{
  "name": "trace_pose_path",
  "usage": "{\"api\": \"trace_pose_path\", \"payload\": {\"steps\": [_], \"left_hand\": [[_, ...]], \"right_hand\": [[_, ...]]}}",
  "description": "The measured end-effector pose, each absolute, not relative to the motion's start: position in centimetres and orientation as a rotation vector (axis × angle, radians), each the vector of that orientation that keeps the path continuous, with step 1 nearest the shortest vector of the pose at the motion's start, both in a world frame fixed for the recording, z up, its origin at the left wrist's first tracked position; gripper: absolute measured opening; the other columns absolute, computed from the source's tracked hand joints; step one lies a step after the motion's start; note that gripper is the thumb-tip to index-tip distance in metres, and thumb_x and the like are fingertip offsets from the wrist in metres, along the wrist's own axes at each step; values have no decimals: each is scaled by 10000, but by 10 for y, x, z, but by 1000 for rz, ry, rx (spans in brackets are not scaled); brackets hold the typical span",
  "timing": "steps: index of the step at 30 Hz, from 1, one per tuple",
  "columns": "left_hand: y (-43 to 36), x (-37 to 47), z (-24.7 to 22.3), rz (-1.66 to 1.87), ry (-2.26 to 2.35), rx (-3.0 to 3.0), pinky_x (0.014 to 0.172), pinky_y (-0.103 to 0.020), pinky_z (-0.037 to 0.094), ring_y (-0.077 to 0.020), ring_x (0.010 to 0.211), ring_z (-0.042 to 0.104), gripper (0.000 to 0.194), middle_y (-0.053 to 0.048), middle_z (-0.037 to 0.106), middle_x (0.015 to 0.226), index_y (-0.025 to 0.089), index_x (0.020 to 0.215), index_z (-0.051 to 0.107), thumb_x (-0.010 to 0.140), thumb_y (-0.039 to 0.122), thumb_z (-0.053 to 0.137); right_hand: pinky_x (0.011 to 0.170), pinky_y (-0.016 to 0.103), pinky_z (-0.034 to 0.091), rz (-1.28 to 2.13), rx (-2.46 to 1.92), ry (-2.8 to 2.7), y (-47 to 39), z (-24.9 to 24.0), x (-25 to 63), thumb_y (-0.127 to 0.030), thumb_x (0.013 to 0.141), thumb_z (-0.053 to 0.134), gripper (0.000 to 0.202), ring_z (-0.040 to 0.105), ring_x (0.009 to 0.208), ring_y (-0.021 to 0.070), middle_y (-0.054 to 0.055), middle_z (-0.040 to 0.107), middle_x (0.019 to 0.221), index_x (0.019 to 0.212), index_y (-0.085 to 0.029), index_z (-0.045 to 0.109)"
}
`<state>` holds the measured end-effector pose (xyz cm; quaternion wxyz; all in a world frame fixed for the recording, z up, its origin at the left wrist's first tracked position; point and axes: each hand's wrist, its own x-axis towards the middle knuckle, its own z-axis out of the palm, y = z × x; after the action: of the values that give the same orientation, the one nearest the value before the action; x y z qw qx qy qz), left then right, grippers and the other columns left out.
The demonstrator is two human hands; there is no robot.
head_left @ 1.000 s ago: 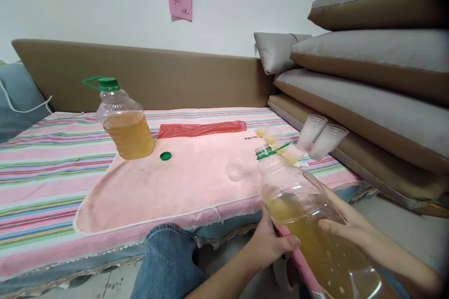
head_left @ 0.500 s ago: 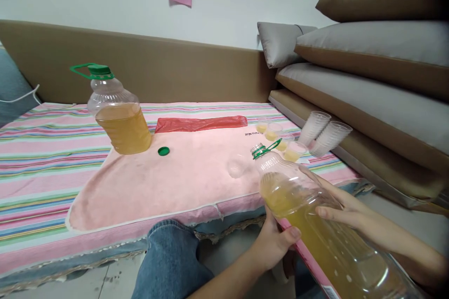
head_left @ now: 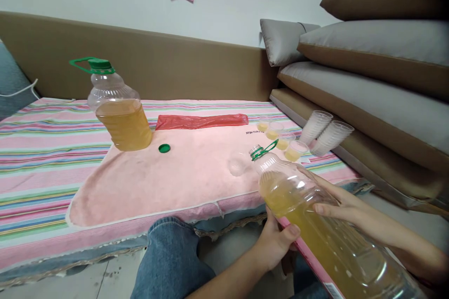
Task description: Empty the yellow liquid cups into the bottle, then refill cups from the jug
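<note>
A large clear plastic bottle [head_left: 298, 210] of yellow liquid lies tilted between my hands, its uncapped neck with a green ring and handle pointing up and to the left. My left hand [head_left: 277, 240] grips it from below near the pink label. Against its upper right side presses my right hand [head_left: 333, 205], thumb on the plastic and other fingers hidden behind. Just left of the bottle's mouth stands a clear plastic cup [head_left: 237, 164]. Several cups with yellow liquid [head_left: 295, 151] are behind the neck. A green cap [head_left: 164, 148] rests on the pink mat [head_left: 150, 191].
A second big bottle [head_left: 124, 124] with a green cap stands upright at the left. Two stacks of cups [head_left: 331, 138] lean by piled cushions [head_left: 365, 84] on the right. A red plastic bag [head_left: 201, 122] lies behind the mat on the striped cloth [head_left: 42, 163].
The view has shifted slightly. Both hands keep their hold on the bottle, whose tilt looks almost the same. The cups and cap have not moved.
</note>
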<state>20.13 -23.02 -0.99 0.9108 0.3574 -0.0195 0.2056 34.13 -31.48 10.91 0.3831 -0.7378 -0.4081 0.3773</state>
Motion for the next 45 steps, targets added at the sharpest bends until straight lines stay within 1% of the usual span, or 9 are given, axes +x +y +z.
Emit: {"api": "trace_pose_path", "payload": {"steps": [4,10,16,19,24,29,32,39,45], "left_hand": [[-230,201,-11,407,9,737,957,-483,472,-332,1137,609,985,-160,562,1343,263,1428,386,623,685,766],[-230,200,-12,373,65,737,793,-399,511,-307,1027,648,1033,-145,586,1300,290,1422,365,575,734,757],[-231,201,-16,325,122,755,685,-326,498,-273,942,657,1064,-135,590,1273,303,1415,326,553,773,734],[-232,202,-20,309,168,778,637,-288,478,-253,893,657,1073,-138,598,1240,280,1387,352,526,804,718],[-233,200,-20,291,225,807,648,-294,485,-233,871,653,1079,-136,601,1219,253,1352,394,496,839,692],[-232,198,-16,273,256,813,656,-303,489,-240,888,644,1143,-151,594,1229,219,1352,397,454,868,677],[-232,197,-15,268,270,825,665,-312,487,-248,905,641,1120,-158,583,1253,209,1337,413,471,875,660],[-231,197,-12,270,283,813,637,-297,475,-240,875,648,1129,-151,584,1256,226,1330,400,450,887,652],[-232,197,-10,282,250,785,641,-297,482,-248,879,665,1098,-139,601,1248,251,1328,387,468,878,657]], "right_hand": [[1197,445,257,969,-1892,-1044,-312,110,340,-529,804,680,795,178,1496,286,-87,241,1621,1507,-421,326],[1216,420,195,982,-1913,-1041,-305,114,337,-564,763,695,886,150,1508,260,-87,223,1627,1530,-379,294],[1206,457,215,982,-2015,-971,-301,119,336,-625,692,708,1016,189,1498,301,-26,214,1629,1551,-316,264],[1205,462,218,939,-2038,-1001,-301,121,334,-628,703,698,974,207,1490,314,-6,251,1618,1538,-314,308],[1210,426,220,883,-2042,-1059,-301,119,336,-599,757,676,867,221,1485,294,-13,296,1601,1516,-323,361],[1215,416,204,900,-2065,-1065,-301,115,341,-598,784,656,871,198,1494,271,-25,255,1612,1534,-319,310],[1209,432,218,918,-2080,-1064,-301,114,342,-604,790,645,858,179,1494,281,-40,241,1613,1532,-337,306],[1213,416,191,894,-2121,-1080,-298,113,343,-627,782,635,874,198,1499,277,-7,239,1620,1528,-283,338],[1216,371,184,872,-2143,-1121,-298,115,345,-610,789,635,840,209,1499,254,-19,268,1611,1519,-298,361]]}}
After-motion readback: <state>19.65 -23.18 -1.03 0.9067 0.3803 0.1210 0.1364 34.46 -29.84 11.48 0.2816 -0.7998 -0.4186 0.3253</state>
